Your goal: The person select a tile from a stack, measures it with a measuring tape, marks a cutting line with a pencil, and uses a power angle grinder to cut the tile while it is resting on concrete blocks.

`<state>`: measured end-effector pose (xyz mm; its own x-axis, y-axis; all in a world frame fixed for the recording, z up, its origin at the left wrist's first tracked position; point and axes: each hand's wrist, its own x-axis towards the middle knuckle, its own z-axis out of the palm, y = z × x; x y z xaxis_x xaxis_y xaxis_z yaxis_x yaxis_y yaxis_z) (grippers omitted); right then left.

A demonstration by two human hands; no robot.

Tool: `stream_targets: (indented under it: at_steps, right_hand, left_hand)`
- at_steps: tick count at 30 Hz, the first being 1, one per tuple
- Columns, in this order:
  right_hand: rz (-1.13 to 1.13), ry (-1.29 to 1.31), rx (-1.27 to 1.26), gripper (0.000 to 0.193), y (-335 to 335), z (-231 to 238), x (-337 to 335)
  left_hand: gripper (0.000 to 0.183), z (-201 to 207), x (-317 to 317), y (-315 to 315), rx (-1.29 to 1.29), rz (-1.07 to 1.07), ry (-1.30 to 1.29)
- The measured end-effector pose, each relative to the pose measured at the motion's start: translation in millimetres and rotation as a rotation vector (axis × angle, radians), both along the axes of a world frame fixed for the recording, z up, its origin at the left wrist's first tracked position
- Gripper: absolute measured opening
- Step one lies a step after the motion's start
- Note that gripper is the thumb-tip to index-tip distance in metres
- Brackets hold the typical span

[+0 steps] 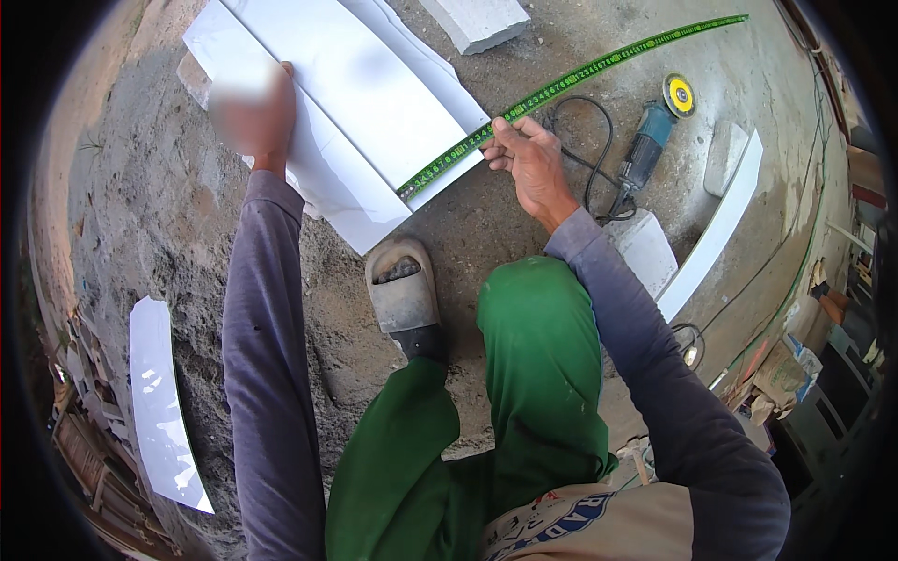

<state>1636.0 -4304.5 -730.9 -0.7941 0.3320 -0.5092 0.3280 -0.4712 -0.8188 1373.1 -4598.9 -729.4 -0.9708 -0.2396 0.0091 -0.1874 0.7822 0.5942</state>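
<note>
A green tape measure blade (580,75) lies across the white panel (360,70), its near end at the edge of a narrower white strip (313,126). My right hand (533,164) pinches the blade between thumb and fingers just past the panel's right edge. From there the blade curves off to the far right. My left hand (254,117) is on the white strip at its left side, thumb towards the strip's inner edge. A blur covers most of that hand, so its fingers cannot be made out.
An angle grinder (645,145) with a yellow disc and black cord lies to the right. Pale blocks (645,248) and a long white offcut (716,224) are beside it. Another white offcut (166,402) rests on rough ground at left. My sandalled foot (404,285) stands near the panel's corner.
</note>
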Motion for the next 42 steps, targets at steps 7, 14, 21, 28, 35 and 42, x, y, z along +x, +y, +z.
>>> stream_targets:
  at_steps: [7,14,21,28,35,42]
  right_hand:
    - [-0.004,-0.017,-0.002,0.035,-2,0,-2]
    - [-0.005,-0.032,0.019,0.034,-2,5,-1]
    - [-0.014,-0.04,0.021,0.034,-4,4,-2]
    - [-0.037,-0.035,0.011,0.034,-5,2,-2]
    - [-0.04,-0.03,0.017,0.035,-7,2,-2]
    - [-0.042,-0.035,0.014,0.035,-7,2,-1]
  left_hand:
    - [0.115,-1,-2,-3,0.0,-0.015,0.023]
    - [0.127,10,11,10,-0.009,0.045,-0.041]
    - [0.129,12,13,10,-0.052,0.034,0.002]
    - [0.129,13,12,11,-0.059,0.05,-0.009]
    - [0.124,13,12,9,-0.035,0.068,0.003]
    - [0.123,18,14,13,-0.036,0.076,-0.01]
